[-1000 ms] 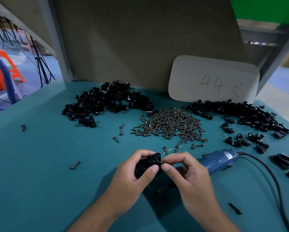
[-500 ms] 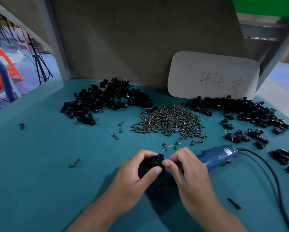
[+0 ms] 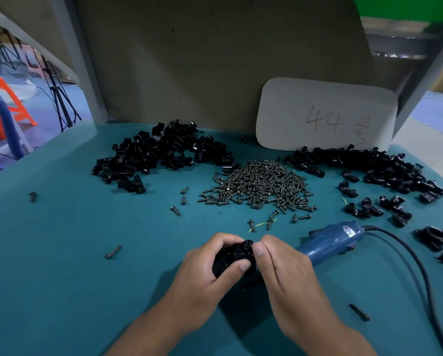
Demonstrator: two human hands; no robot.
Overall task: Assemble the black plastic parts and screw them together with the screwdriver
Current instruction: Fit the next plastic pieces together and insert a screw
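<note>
We grip the black plastic part (image 3: 234,256) above the teal table (image 3: 87,265) with left hand (image 3: 210,276) fingers curled around it, while right hand (image 3: 282,268) fingertips pinch its top, beside the blue screwdriver (image 3: 331,240).

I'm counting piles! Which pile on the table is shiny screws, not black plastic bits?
The middle pile of screws, between the left black pile and the right black pile. It alone is greyish metal screws.

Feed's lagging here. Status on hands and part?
Left hand grips black part. Right hand pinches at its top. Screwdriver lies unused on table, beside right hand. Nothing in the way.
</note>
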